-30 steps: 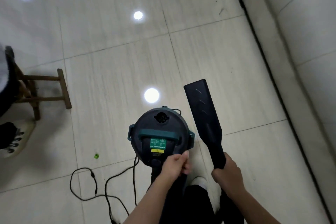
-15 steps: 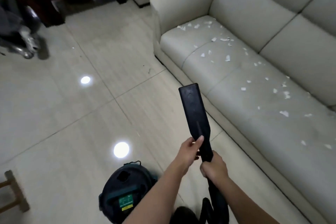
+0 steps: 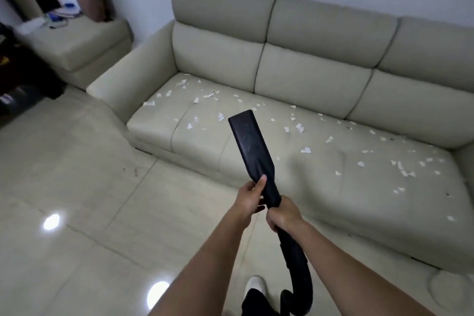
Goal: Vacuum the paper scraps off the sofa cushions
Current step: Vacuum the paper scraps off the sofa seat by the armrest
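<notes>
A beige three-seat sofa point(image 3: 320, 79) stands ahead, and several white paper scraps point(image 3: 300, 128) lie scattered over its seat cushions. I hold a flat black vacuum nozzle point(image 3: 250, 146) up in front of the seat, its tip pointing toward the cushions and not touching them. My right hand point(image 3: 283, 215) grips the nozzle's neck where the black hose point(image 3: 297, 264) joins. My left hand point(image 3: 250, 199) holds the nozzle just above it, thumb laid along its side. The vacuum body is out of view.
A matching beige ottoman point(image 3: 77, 43) with small items on top stands at the back left. Dark furniture point(image 3: 15, 72) lines the left edge. Glossy tiled floor point(image 3: 77, 200) lies between me and the sofa. My white shoe point(image 3: 255, 283) shows below.
The view has swung up from the floor and vacuum body to the sofa. My left hand left the vacuum's handle and now holds the nozzle. The nozzle is raised toward the cushions.
</notes>
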